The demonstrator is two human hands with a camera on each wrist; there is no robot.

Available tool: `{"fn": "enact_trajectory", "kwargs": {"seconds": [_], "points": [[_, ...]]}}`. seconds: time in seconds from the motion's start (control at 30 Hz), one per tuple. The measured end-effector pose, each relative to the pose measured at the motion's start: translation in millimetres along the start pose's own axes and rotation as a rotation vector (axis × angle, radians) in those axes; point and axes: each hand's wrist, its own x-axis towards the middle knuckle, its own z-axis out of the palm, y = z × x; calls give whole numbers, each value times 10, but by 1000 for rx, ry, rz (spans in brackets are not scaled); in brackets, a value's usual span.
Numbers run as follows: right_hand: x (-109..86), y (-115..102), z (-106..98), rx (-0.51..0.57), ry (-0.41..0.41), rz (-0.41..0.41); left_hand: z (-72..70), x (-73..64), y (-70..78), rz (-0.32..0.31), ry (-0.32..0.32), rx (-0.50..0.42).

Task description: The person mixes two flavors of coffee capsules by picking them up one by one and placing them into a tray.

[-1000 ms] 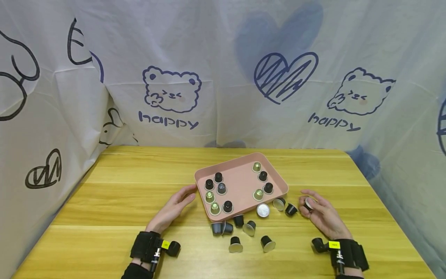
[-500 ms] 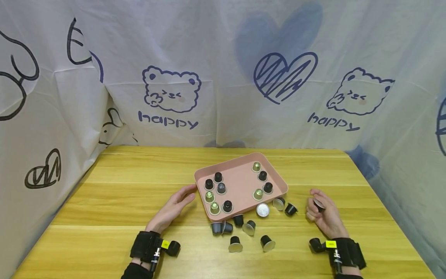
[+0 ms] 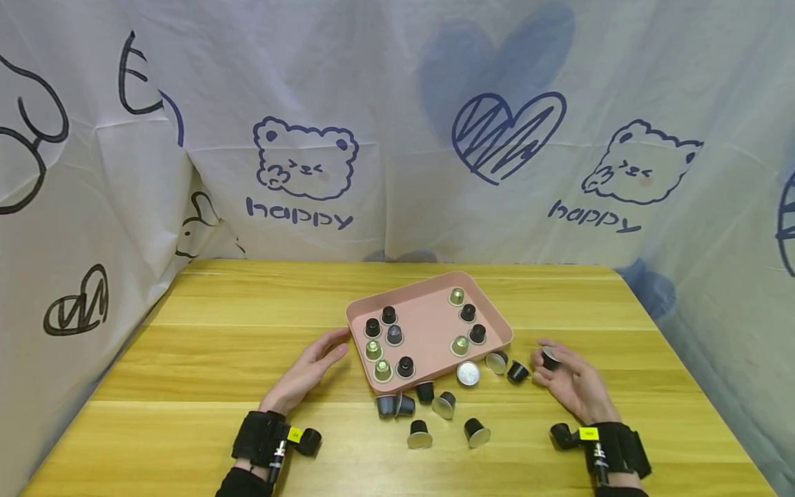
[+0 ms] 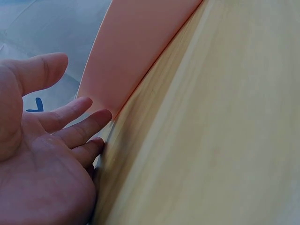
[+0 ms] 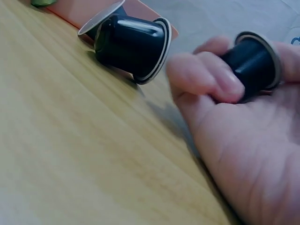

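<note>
A black coffee capsule with a silvery rim is held in the curled fingers of my right hand, to the right of the pink tray. Its foil lid faces up and away from the fingers in the head view. My left hand lies at the tray's left side with loosely straight fingers, the fingertips right at the outer wall. Inside the tray, black capsules and gold-green capsules stand lid down, in one group at the left and a row at the right.
Several loose capsules lie along the tray's near edge on the wooden table. One capsule shows its silver lid upward. A dark capsule lies on its side nearest my right hand. A printed curtain hangs behind.
My right hand first drew right with its fingers curled in, then came back left and loosened, the capsule turning in its grip. The left hand and tray stay put.
</note>
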Motion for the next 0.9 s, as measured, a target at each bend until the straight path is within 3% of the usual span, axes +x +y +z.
{"fn": "enact_trajectory", "kwargs": {"seconds": [0.23, 0.6, 0.9], "points": [[11, 16, -4, -32, -65, -25, -5, 5, 1, 6, -4, 0], [14, 35, 38, -219, 47, -117, -17, 11, -19, 22, -10, -1], [23, 10, 30, -173, 50, -42, -20, 8, -13, 31, -14, -8]]}}
